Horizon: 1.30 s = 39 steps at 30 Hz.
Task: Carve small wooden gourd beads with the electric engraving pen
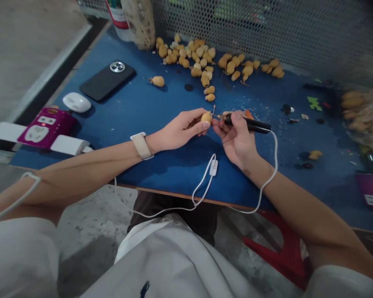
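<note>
My left hand (182, 130) pinches a small yellow-brown gourd (206, 117) between thumb and fingers above the blue table (161, 103). My right hand (236, 136) is closed around a black pen-shaped tool (251, 124) whose tip touches the gourd. A white cord (275, 157) with an inline switch (213, 167) runs from the tool's rear end over the table edge. A beige watch sits on my left wrist.
A heap of several small gourds (202, 58) lies at the table's back, one alone (157, 80) to the left. A black phone (107, 80), white mouse (76, 102) and purple power strip (46, 127) lie left. Metal mesh (267, 29) stands behind. A bag of gourds (363, 116) sits right.
</note>
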### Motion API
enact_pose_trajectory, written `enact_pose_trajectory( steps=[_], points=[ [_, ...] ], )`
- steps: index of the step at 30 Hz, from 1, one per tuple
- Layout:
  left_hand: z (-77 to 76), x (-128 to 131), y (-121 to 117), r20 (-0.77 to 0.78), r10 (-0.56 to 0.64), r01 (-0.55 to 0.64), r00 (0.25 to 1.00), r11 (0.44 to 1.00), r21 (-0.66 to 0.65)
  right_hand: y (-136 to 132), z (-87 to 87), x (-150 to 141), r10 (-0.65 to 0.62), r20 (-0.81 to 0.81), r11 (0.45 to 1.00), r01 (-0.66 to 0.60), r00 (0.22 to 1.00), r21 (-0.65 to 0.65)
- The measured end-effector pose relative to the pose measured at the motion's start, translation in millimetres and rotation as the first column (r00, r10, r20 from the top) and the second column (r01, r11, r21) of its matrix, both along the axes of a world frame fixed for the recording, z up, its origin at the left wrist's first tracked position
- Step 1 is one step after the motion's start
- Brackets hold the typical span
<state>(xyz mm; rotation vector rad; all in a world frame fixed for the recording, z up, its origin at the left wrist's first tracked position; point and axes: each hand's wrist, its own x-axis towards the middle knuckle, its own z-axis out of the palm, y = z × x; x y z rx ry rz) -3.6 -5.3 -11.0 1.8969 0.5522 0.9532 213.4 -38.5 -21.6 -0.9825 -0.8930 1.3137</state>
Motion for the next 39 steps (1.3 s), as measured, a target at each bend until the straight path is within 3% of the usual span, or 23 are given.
enact_pose_trajectory(
  steps=[39],
  points=[
    [2.1, 1.9, -1.1, 0.02, -0.016, 0.016, 1.0, 0.999, -0.027, 1.2, -0.1, -0.2, -0.006, -0.024, 0.997, 0.004, 1.0, -0.077]
  ],
)
